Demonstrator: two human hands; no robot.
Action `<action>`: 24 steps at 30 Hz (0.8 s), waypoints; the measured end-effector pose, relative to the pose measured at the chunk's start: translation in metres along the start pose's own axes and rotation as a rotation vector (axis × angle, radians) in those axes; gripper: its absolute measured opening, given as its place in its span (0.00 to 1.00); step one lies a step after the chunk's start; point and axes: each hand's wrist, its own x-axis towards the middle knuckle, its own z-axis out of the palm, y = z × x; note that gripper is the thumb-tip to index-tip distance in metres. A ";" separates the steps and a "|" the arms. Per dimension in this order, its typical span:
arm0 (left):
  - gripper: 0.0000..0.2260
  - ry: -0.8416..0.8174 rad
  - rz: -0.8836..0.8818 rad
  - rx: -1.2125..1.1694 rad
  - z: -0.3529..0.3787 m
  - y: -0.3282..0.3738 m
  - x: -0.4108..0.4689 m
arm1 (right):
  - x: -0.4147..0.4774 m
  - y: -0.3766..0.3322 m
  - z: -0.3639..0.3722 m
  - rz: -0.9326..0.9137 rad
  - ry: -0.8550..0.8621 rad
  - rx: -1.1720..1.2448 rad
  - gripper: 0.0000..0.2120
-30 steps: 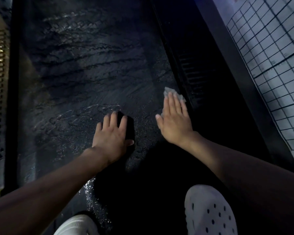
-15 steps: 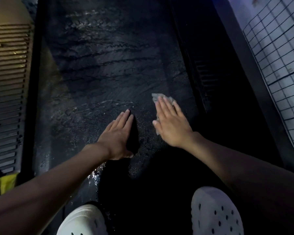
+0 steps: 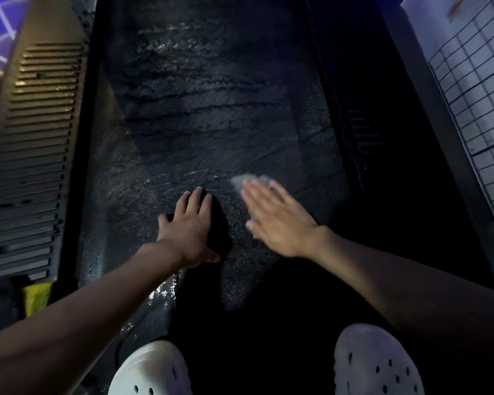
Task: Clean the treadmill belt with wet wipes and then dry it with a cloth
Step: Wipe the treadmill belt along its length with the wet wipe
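The dark treadmill belt [image 3: 211, 109] fills the middle of the picture, wet and shiny, with a ribbed side rail [image 3: 35, 166] on the left and white tiles [image 3: 474, 109] at the upper right. Just right of the middle, the blurry right hand [image 3: 280, 223] lies flat on a pale wet wipe [image 3: 246, 179], fingers straight and close together, probably so the whole palm can push the wipe along. The left hand [image 3: 191, 232] lies flat on the belt beside it, fingers straight and a little apart, likely to prop the person up above their white shoes [image 3: 151, 369] at the bottom.
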 end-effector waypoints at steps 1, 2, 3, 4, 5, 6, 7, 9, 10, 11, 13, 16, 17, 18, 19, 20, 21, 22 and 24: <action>0.60 0.012 -0.003 -0.009 0.002 -0.003 -0.001 | 0.005 0.002 -0.006 0.128 -0.001 0.017 0.32; 0.60 0.027 -0.014 -0.020 0.004 -0.005 -0.002 | 0.007 0.000 -0.008 0.212 0.003 0.045 0.32; 0.60 0.044 -0.038 -0.034 0.007 -0.008 -0.002 | 0.009 -0.006 -0.006 0.207 0.020 0.067 0.32; 0.61 0.053 -0.065 -0.047 0.009 -0.011 -0.002 | 0.009 -0.015 -0.002 0.111 0.031 0.075 0.32; 0.62 0.051 -0.088 -0.058 0.010 -0.013 -0.002 | 0.005 -0.022 0.004 -0.030 0.025 0.049 0.32; 0.63 0.042 -0.104 -0.065 0.010 -0.016 -0.002 | 0.002 -0.024 0.004 -0.145 0.001 0.009 0.32; 0.64 0.034 -0.108 -0.063 0.010 -0.018 -0.003 | 0.004 -0.018 0.001 -0.186 -0.004 -0.002 0.31; 0.64 0.022 -0.095 -0.049 0.008 -0.020 -0.003 | 0.019 -0.004 -0.008 -0.013 -0.008 0.001 0.31; 0.63 0.014 -0.085 -0.042 0.007 -0.021 -0.002 | 0.023 -0.005 -0.012 0.117 -0.006 0.029 0.31; 0.63 0.005 -0.079 -0.039 0.006 -0.021 -0.001 | 0.026 -0.011 -0.013 0.170 0.001 0.060 0.32; 0.61 -0.007 -0.078 -0.049 0.003 -0.023 0.001 | 0.026 -0.032 -0.005 0.007 0.003 0.066 0.32; 0.59 0.018 -0.067 -0.071 0.004 -0.028 0.000 | 0.023 -0.031 -0.008 -0.175 -0.022 -0.022 0.31; 0.59 0.033 -0.068 -0.066 0.006 -0.030 -0.001 | 0.030 -0.023 -0.011 -0.079 -0.025 -0.020 0.31; 0.59 0.042 -0.085 -0.056 0.008 -0.032 -0.003 | 0.035 -0.019 -0.016 0.064 -0.023 0.005 0.31; 0.59 0.049 -0.117 -0.051 0.010 -0.034 -0.005 | 0.039 -0.021 -0.017 0.161 -0.021 0.040 0.31; 0.60 0.055 -0.161 -0.056 0.011 -0.036 -0.006 | 0.040 -0.026 -0.016 0.165 -0.018 0.061 0.32; 0.61 0.057 -0.203 -0.072 0.011 -0.038 -0.007 | 0.041 -0.034 -0.013 0.067 -0.014 0.065 0.32; 0.62 0.056 -0.228 -0.095 0.011 -0.039 -0.008 | 0.037 -0.041 -0.010 -0.081 -0.033 0.031 0.32; 0.63 0.061 -0.234 -0.129 0.011 -0.042 -0.009 | 0.035 -0.036 -0.014 -0.249 -0.069 -0.016 0.31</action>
